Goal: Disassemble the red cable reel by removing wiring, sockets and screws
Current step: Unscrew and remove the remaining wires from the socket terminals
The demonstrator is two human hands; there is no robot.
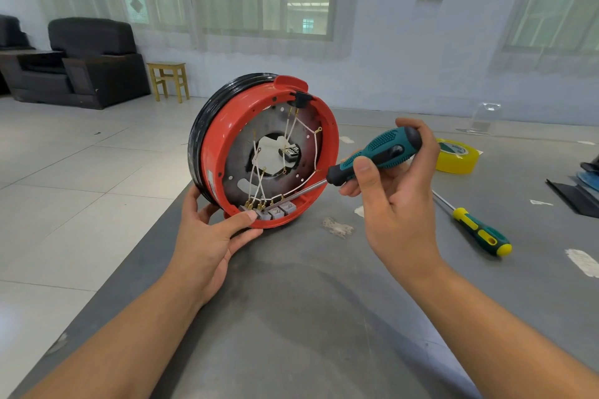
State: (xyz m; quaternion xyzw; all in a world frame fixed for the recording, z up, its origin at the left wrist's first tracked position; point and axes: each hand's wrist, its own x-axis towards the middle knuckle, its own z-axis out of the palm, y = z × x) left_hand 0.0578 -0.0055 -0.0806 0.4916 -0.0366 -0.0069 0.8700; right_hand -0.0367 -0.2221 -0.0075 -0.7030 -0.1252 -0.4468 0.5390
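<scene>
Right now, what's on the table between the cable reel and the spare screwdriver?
Head view: the right hand holding a green-handled screwdriver, plus bare grey table with scuffed patches. The cable reel and spare screwdriver don't touch.

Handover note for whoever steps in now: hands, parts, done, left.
Left hand: grips the lower rim of the red cable reel, which stands on edge on the grey table, thumb by the grey terminal blocks.
Right hand: holds the teal screwdriver, tip at the terminal blocks.
Done: cover is off, inside exposed.
Left: white wires remain attached to the terminals; wiring, sockets and screws to remove.
Spare yellow-green screwdriver and yellow tape roll lie to the right.
</scene>
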